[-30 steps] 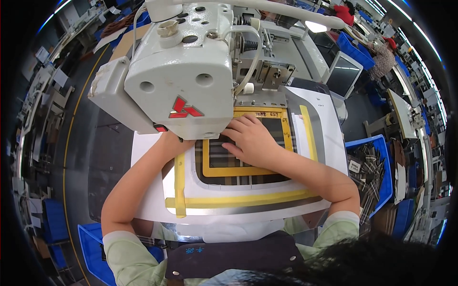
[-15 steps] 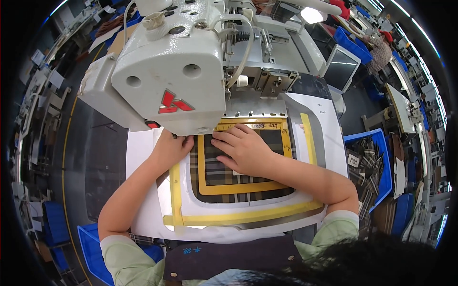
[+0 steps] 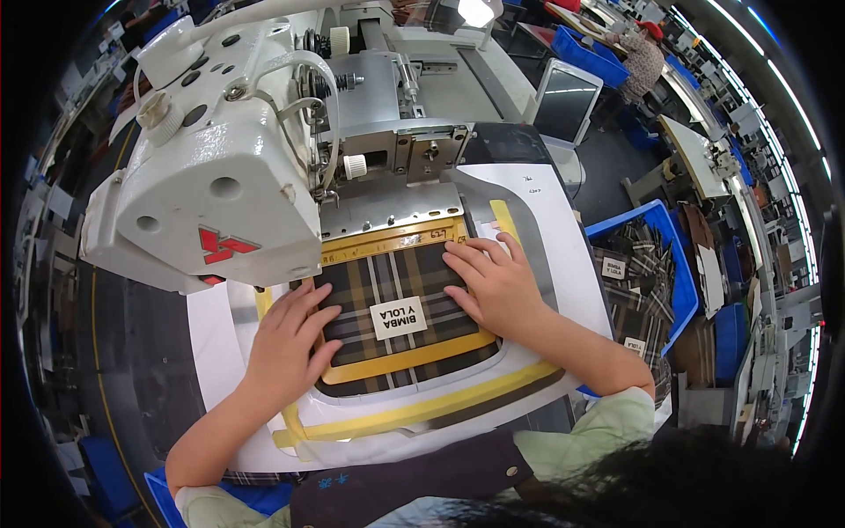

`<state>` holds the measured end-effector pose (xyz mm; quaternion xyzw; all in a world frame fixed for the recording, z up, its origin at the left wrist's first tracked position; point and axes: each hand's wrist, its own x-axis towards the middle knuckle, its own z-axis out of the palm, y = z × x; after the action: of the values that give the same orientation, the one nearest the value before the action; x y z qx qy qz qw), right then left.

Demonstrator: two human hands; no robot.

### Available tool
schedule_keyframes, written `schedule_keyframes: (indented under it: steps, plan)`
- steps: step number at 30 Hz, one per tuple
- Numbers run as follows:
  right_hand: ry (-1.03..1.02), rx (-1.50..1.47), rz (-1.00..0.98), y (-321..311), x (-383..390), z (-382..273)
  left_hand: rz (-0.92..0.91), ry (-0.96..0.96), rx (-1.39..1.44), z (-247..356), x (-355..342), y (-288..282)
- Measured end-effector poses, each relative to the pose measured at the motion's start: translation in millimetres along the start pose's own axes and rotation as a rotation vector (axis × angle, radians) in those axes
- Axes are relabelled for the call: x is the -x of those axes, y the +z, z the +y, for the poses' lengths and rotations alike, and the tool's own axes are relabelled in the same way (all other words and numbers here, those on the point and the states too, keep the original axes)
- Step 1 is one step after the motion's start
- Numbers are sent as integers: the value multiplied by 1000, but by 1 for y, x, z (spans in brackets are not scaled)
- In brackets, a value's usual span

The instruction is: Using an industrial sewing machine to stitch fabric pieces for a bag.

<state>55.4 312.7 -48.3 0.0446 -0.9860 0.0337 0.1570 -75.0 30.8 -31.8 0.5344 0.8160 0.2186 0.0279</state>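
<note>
1. On the white sheet (image 3: 563, 238), just below the steel plate (image 3: 387, 207): one dark plaid cloth (image 3: 365, 334), bordered by a yellow frame (image 3: 409, 358); pale label (image 3: 399, 318) near the middle. Visible cloth lies flat, without marked folds.
2. Left hand (image 3: 286, 339): palm down, fingers loosely spread along the left side of the frame. Nothing seen gripped; whether it presses or merely rests, cannot tell.
3. Right hand (image 3: 500, 286): fingers apart, tips about the frame's upper right corner, thumb over the cloth. Nothing seen pinched; pressure likewise cannot be told.
4. Handling, as judged: light, equal pressure from both sides; stripes kept square to the frame bars; fingertips near the bars, clear of the label.
5. Left edge: machine head (image 3: 220, 185), overhanging close above the left fingers; lifting that hand straight up risks a knock.
6. Far edge: steel plate, tight against the frame's top bar; little room there.
7. Right edge: blue bin (image 3: 678, 255) of plaid pieces, beyond the sheet, near the right forearm.
8. Open room: nearer the person, over the yellow tape (image 3: 422, 418); low withdrawal that way appears safest.
</note>
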Motion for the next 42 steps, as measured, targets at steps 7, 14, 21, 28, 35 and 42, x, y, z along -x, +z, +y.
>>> schedule_keyframes:
  steps: [7, 14, 21, 28, 35, 42]
  plan:
    - [2, 26, -5, 3, 6, 0, -3, 24, -29, 10, -13, 21]
    - [-22, 49, -6, 3, 7, -3, 22, 32, -104, 13, -7, 22]
    - [-44, 18, -9, 0, 5, -8, 39, -9, -69, 11, 5, 23]
    - [-81, 14, -36, -9, -6, -21, 73, 48, -105, 1, 15, 7]
    - [-125, -34, -10, -8, -6, -32, 61, 17, -116, 0, 29, 5]
    - [-175, -54, -1, 2, -8, -31, 42, -29, -108, -3, 34, 8]
